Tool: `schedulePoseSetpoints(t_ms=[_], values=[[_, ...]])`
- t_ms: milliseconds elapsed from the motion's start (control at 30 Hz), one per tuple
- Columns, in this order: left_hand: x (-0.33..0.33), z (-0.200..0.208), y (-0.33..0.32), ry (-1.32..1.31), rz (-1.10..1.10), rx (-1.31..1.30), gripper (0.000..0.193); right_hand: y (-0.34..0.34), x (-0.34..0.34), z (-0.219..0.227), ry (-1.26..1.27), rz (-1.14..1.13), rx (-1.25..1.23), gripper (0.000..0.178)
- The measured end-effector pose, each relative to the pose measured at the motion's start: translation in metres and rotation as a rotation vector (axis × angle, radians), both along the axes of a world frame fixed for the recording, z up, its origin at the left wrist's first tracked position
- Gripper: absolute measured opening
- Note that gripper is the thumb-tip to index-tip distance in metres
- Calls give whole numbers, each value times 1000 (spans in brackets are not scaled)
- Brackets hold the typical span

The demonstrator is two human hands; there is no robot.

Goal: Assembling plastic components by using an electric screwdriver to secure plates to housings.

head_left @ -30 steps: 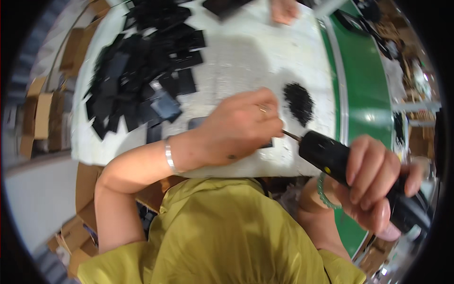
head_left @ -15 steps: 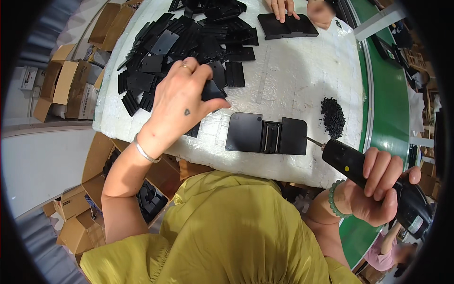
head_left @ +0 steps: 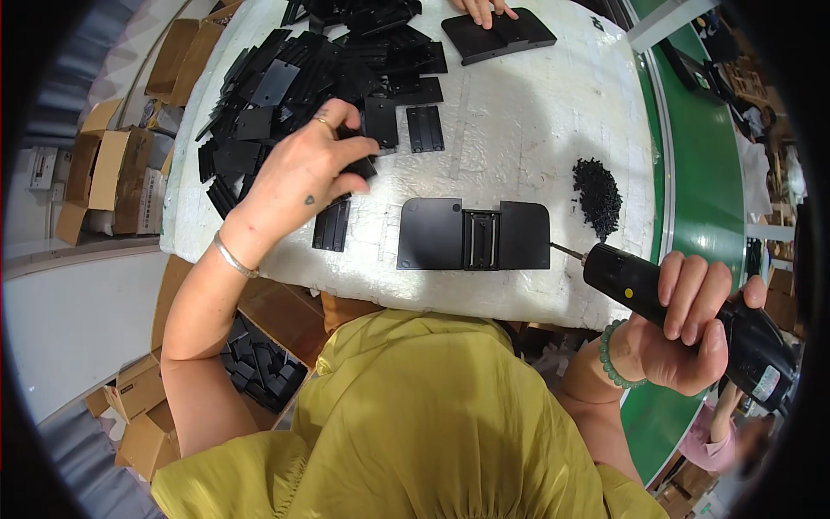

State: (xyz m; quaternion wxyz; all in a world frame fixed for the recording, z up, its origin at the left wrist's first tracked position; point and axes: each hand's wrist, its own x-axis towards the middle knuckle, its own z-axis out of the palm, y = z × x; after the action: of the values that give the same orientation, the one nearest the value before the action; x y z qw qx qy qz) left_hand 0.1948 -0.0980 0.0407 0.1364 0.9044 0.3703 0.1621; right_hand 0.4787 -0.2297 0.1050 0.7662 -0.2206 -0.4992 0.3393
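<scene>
My left hand [head_left: 303,173] is bent over the near edge of a heap of black plastic plates [head_left: 303,78], its thumb and fingers closed on a small dark plate [head_left: 361,164] that they partly cover. My right hand [head_left: 687,324] grips a black electric screwdriver [head_left: 629,278]. Its thin bit points left, the tip close to the right edge of a flat black panel [head_left: 525,238]. This panel lies on the table with a ribbed slot in its middle. One loose plate [head_left: 331,227] lies under my left wrist, another [head_left: 424,129] right of the heap.
A pile of small black screws [head_left: 597,199] sits on the white wrapped tabletop [head_left: 510,130], right of the panel. Across the table another person's hand [head_left: 484,10] rests on a similar black panel [head_left: 500,36]. Cardboard boxes [head_left: 117,177] stand left; a green surface [head_left: 718,190] runs along the right.
My left hand has drawn back a little to the left, uncovering the loose plate below it. The other person's panel has turned, and one of their hands has left view. The screwdriver stays beside the panel.
</scene>
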Motion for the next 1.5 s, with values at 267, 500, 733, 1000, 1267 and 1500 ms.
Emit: schedulePoseSetpoints(t_ms=[267, 500, 733, 1000, 1267, 1500], values=[[-13, -3, 20, 10, 95, 126, 25, 0, 4, -3, 4, -20, -31, 39], [-9, 16, 17, -343, 211, -109, 15, -4, 4, -4, 5, -28, -54, 39], [43, 16, -30, -577, 143, -741, 18, 0, -4, 1, 30, 6, -81, 33], [79, -14, -47, -681, 29, -861, 16, -8, 13, -2, 30, 56, -95, 34], [79, -19, -50, -453, -119, -338, 23, -9, 17, -3, 7, 79, -109, 33], [76, -16, -37, -368, -27, 58, 32, -5, 11, -1, -20, 151, -104, 34]])
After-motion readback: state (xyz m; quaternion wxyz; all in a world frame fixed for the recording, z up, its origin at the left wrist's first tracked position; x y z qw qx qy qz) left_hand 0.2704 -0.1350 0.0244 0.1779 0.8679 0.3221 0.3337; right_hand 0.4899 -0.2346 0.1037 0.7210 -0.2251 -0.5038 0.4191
